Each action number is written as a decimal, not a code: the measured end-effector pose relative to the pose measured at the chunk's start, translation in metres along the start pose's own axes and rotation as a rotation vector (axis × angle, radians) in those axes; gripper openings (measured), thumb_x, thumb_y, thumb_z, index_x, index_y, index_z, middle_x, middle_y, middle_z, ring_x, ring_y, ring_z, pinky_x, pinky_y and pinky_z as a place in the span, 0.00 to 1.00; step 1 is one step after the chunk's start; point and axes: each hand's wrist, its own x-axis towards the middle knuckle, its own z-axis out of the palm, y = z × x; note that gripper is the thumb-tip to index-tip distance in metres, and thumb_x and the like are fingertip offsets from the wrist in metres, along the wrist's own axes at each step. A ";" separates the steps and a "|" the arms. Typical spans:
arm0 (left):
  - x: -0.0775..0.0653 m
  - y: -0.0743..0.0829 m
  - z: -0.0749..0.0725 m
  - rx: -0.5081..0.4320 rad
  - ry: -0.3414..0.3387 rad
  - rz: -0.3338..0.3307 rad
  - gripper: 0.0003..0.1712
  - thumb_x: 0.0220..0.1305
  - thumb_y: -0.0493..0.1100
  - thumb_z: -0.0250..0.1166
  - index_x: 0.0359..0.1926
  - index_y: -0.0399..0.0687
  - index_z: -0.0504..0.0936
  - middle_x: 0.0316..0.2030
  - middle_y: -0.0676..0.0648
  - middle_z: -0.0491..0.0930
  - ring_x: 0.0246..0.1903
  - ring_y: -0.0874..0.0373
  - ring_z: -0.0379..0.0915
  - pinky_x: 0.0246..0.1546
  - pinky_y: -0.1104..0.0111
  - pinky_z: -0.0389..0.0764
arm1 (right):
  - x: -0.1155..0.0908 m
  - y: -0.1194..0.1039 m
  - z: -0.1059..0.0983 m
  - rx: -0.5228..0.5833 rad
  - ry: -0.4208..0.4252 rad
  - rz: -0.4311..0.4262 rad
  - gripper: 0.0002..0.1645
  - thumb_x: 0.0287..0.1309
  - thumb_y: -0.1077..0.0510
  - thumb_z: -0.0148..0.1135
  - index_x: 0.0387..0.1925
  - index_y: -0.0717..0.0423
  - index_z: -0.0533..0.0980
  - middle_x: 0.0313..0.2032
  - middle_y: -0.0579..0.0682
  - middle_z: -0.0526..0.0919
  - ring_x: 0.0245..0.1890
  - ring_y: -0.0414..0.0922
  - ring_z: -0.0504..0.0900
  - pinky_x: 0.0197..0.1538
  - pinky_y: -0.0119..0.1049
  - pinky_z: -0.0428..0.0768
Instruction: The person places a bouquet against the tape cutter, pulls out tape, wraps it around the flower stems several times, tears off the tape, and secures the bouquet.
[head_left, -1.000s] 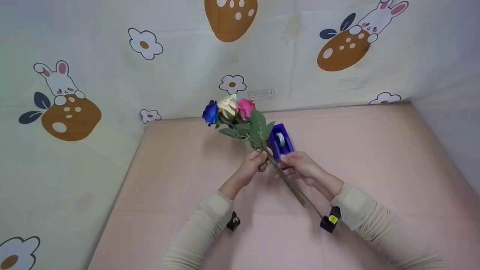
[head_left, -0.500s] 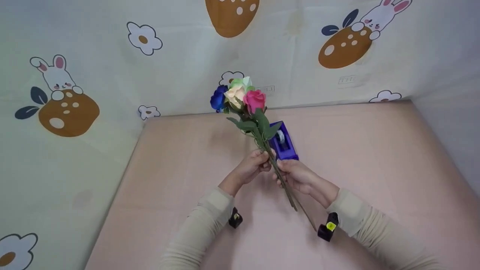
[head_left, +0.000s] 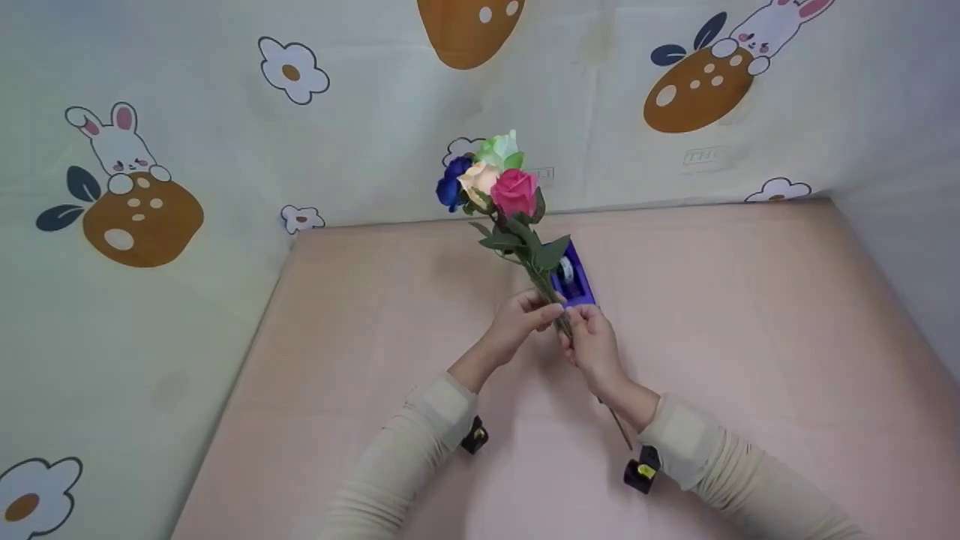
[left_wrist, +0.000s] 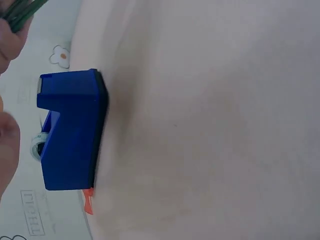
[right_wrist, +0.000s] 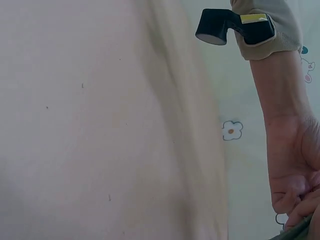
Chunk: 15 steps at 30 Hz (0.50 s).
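Observation:
A bunch of artificial roses, with a blue rose [head_left: 451, 185], a peach rose [head_left: 478, 178], a pink rose [head_left: 515, 193] and a pale green-white rose [head_left: 499, 150], is held upright and slightly tilted above the table. My left hand [head_left: 523, 321] grips the green stems [head_left: 541, 283] below the leaves. Just beneath it, my right hand [head_left: 597, 349] holds the lower stems between thumb and fingers. One long stem end [head_left: 621, 427] sticks out below my right wrist. Behind the hands stands a blue tape dispenser [left_wrist: 75, 135] with a tape roll [head_left: 566, 270], partly covered by leaves.
The pink-beige table [head_left: 360, 360] meets a patterned wall covering [head_left: 375, 150] along its back and left edges. Black wrist cameras hang under both sleeves. A small orange piece [left_wrist: 88, 201] shows behind the dispenser in the left wrist view.
The roses have risen and shifted right, and stand more upright. My right hand has turned and closed in on the stems beside my left hand.

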 end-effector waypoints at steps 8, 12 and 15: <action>0.001 -0.003 -0.004 0.047 -0.005 -0.013 0.20 0.58 0.32 0.60 0.51 0.25 0.70 0.39 0.49 0.80 0.36 0.64 0.74 0.41 0.73 0.73 | 0.004 -0.001 -0.004 -0.017 -0.030 0.033 0.10 0.69 0.58 0.39 0.36 0.61 0.64 0.14 0.49 0.70 0.09 0.37 0.65 0.14 0.27 0.65; 0.000 -0.001 -0.005 -0.063 0.008 -0.032 0.16 0.61 0.31 0.54 0.51 0.28 0.70 0.30 0.55 0.77 0.28 0.65 0.68 0.34 0.74 0.68 | 0.003 -0.002 -0.002 -0.014 -0.026 0.009 0.09 0.69 0.59 0.40 0.35 0.61 0.64 0.12 0.47 0.72 0.07 0.37 0.67 0.13 0.27 0.66; 0.001 -0.001 -0.003 -0.114 0.067 -0.035 0.09 0.63 0.33 0.52 0.44 0.34 0.71 0.22 0.56 0.70 0.23 0.64 0.60 0.28 0.73 0.63 | 0.003 -0.003 -0.001 -0.028 -0.026 0.008 0.09 0.69 0.59 0.41 0.35 0.61 0.64 0.12 0.47 0.73 0.06 0.37 0.68 0.13 0.28 0.67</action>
